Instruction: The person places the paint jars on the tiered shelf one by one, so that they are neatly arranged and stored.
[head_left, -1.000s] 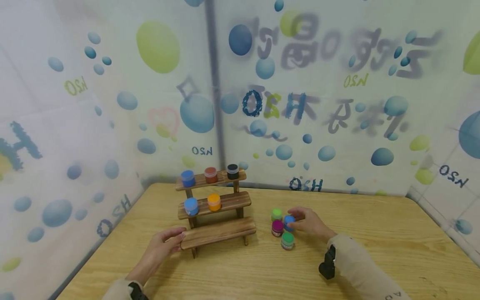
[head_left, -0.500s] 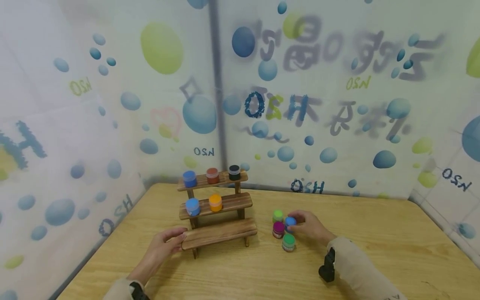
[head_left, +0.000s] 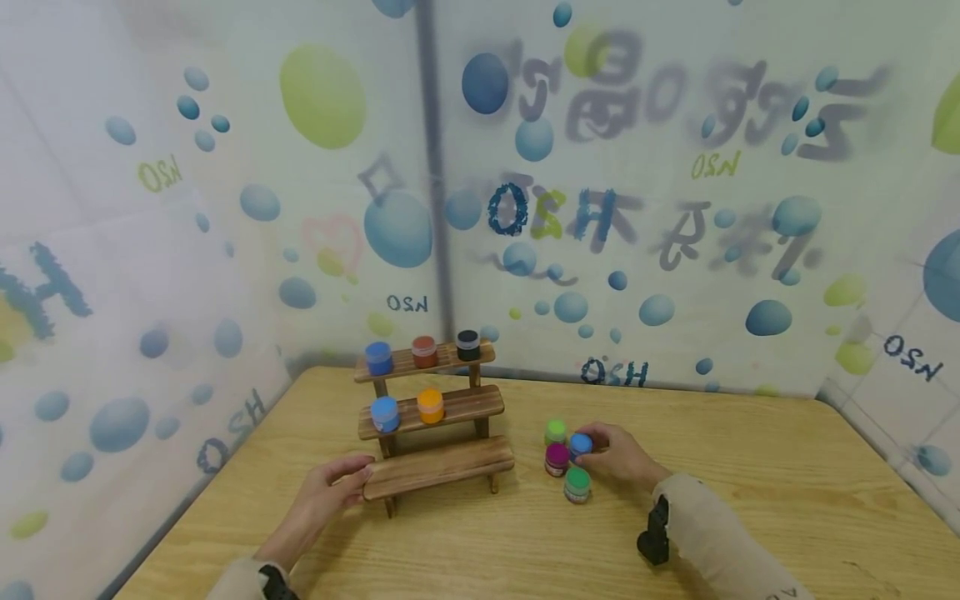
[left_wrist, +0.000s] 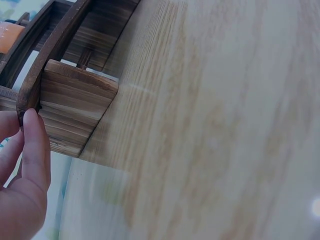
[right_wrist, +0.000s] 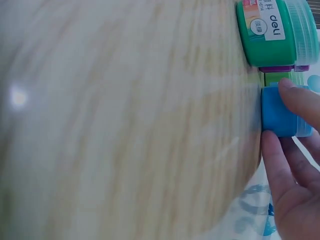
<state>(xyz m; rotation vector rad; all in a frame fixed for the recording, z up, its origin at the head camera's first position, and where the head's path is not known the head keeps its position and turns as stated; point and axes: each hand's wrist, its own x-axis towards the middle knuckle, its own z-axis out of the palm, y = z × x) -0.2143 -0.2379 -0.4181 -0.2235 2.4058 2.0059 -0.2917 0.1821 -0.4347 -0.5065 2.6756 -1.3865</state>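
Well, both of the person's hands were busy over the bench (head_left: 480, 558). The right grip (head_left: 618, 454) was closed around the blue pot (head_left: 580, 445), thumb on one side and fingers on the other, leaving only as much gap as the pot's width. The pot stood upright low at the bench, right of the rack (head_left: 438, 468) and well apart from it; whether its base touched the wood I couldn't tell.

Just beside it were the lime pot (head_left: 555, 432) and the purple pot (head_left: 557, 460), while the green pot (head_left: 577, 485) sat nearer the person, its printed label showing in the right wrist view.

Over on the other side, the left grip (head_left: 326, 487) pinched the near left corner of the rack, thumb and fingers drawn in close about the wood at the lowest shelf.

The rack rose in three steps. Along its top shelf stood the dark blue pot (head_left: 378, 359), the brown pot (head_left: 424, 352) and the black pot (head_left: 468, 345), from left to right. The middle shelf carried the pale blue pot (head_left: 386, 415) at its left end, with the orange pot (head_left: 431, 407) next to it. Behind everything hung a pale sheet (head_left: 652, 250) printed with blue and green bubbles.
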